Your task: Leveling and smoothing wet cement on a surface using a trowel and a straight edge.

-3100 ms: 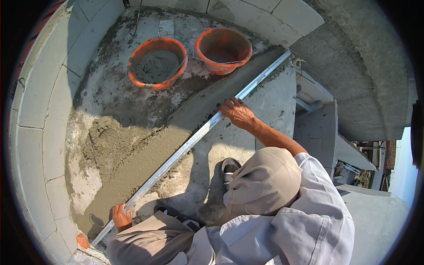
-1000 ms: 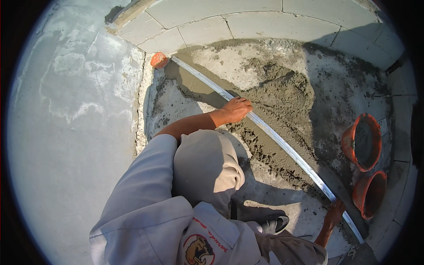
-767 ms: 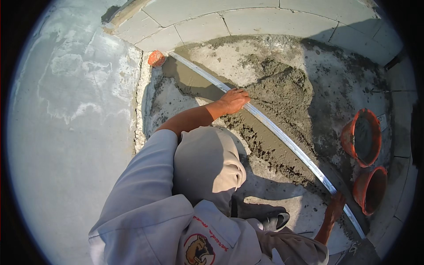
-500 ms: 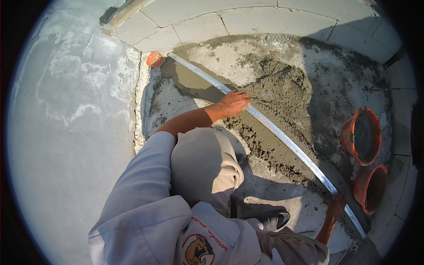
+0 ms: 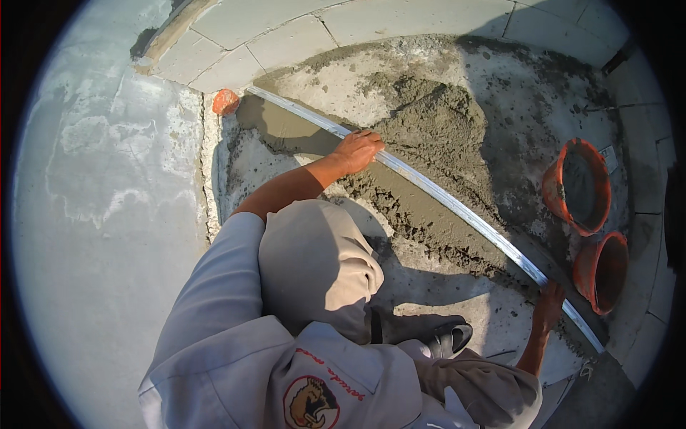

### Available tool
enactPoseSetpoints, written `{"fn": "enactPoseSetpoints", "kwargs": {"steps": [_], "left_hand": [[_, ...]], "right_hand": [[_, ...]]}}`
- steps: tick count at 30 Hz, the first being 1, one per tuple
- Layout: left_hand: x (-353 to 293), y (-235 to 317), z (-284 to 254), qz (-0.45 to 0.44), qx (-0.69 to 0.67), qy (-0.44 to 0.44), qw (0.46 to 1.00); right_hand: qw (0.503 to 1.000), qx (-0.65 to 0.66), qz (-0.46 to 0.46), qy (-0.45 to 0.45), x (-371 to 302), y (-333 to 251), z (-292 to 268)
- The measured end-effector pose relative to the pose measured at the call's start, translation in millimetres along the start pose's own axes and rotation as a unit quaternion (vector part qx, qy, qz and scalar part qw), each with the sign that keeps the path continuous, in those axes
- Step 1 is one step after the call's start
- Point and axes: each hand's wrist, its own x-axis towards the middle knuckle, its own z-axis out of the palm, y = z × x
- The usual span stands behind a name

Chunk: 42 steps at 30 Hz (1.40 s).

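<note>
A long, pale metal straightedge lies diagonally across a strip of wet grey mortar on the floor. My left hand is closed over the bar, left of its middle, with the fingers wrapped over the far edge. Close to the near right end, my right hand grips the same bar; part of its fingers is in shadow. Smoothed mortar shows along parts of the bar, with a crumbly edge on my side. Beyond it spreads a rough mortar heap.
An orange bucket with grey contents stands at the right, near a second orange bucket tilted on its side. A small orange object lies by the bar's far end. Pale block walls curve around the floor. My shoe is below the mortar.
The view has shifted and turned slightly, so the scene sits higher in the picture. Both hands keep their grip on the straightedge, which shows no clear movement against the floor.
</note>
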Motion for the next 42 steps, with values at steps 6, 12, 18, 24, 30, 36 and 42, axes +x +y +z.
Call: {"fn": "enactPoseSetpoints", "kwargs": {"steps": [6,12,18,24,30,36,42], "left_hand": [[-6,15,-6,0.025,-0.004,-0.001,1.000],[3,5,-9,-0.003,-0.013,0.011,1.000],[6,25,-3,0.047,-0.021,0.032,0.998],[0,27,-13,0.053,-0.015,0.023,0.998],[8,40,-15,0.062,-0.028,0.012,0.998],[2,35,-16,0.047,-0.018,0.003,0.999],[3,32,-16,0.061,-0.027,0.006,0.998]], "right_hand": [[0.999,0.009,-0.015,0.035,-5,-9,-21],[0.999,0.026,0.031,0.025,3,-15,-20],[0.996,0.006,0.058,0.069,-14,-1,-21],[0.996,0.034,0.081,0.019,-6,0,-5],[0.995,0.034,0.086,0.040,-6,9,-7],[0.996,0.041,0.077,-0.008,-5,7,-4],[0.998,0.013,0.063,0.011,-1,7,-4]]}}
